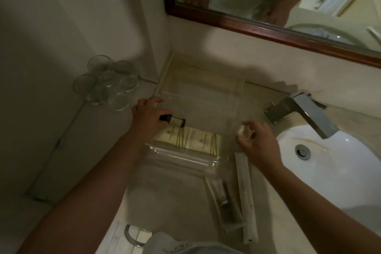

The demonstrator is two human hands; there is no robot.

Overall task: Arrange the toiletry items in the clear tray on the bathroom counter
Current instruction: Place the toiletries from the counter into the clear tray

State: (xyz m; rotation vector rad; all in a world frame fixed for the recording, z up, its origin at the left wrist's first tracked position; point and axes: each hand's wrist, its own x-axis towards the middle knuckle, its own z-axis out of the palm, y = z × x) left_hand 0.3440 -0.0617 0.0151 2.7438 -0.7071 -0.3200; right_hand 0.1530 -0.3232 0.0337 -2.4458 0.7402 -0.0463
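Observation:
A clear tray (200, 91) sits on the counter against the back wall. Two cream boxes with gold stripes (193, 140) lie side by side along its near edge. My left hand (147, 117) holds a small dark-capped bottle (175, 120) lying sideways just above the boxes, at the tray's left side. My right hand (255, 142) is at the tray's right edge, closed on a small pale wrapped item (242, 130). On the counter in front of the tray lie a clear sleeve with a dark item inside (225, 202) and a long white packet (246, 198).
Several upturned drinking glasses (107, 82) stand at the far left by the wall. A chrome tap (303, 111) and white basin (338, 167) are at the right. A wood-framed mirror (268, 25) hangs above. A metal ring (132, 235) is at the counter's front edge.

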